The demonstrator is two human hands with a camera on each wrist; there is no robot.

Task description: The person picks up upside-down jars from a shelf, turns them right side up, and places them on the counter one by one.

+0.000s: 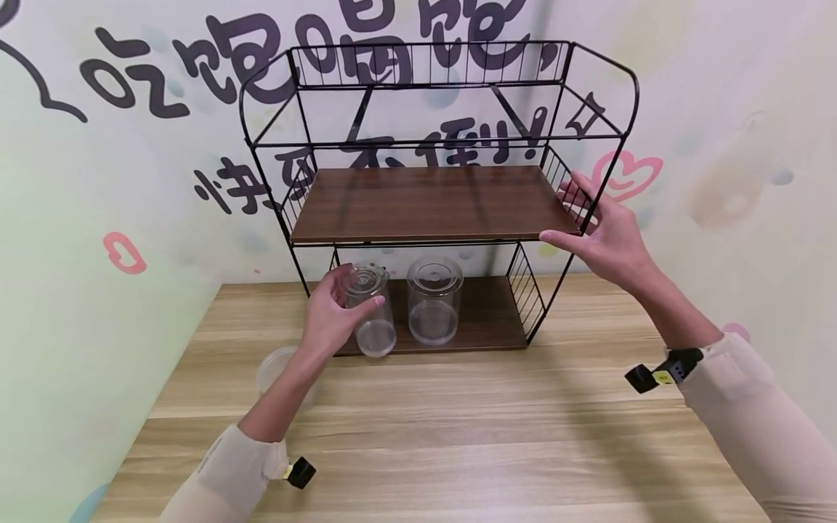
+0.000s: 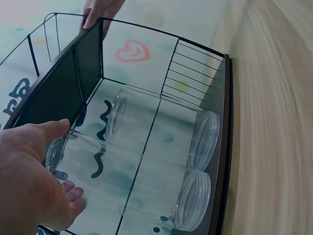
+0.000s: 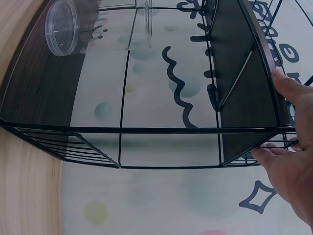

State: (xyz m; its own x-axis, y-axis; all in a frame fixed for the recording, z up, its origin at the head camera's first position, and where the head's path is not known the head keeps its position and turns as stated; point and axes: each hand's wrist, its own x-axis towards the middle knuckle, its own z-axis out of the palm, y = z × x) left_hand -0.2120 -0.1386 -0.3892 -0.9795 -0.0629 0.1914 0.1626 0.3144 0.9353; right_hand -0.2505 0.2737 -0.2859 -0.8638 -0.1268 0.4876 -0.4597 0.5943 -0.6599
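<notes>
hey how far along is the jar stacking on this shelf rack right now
One clear jar already stands on the bottom shelf of the rack. The left hand grips a second clear jar at that shelf's front edge, beside the first, while the right hand holds the middle shelf at its right end. A clear lid-like piece lies on the wooden table, and the middle shelf holds nothing.

The rack (image 1: 431, 145) has black wire and dark brown wood-grain shelves. Both jars (image 1: 434, 299) are clear plastic. The table (image 1: 458, 436) is pale striped wood. The wall (image 1: 719, 109) is pastel, with black lettering and pink hearts. The sleeves (image 1: 752, 414) are beige.
</notes>
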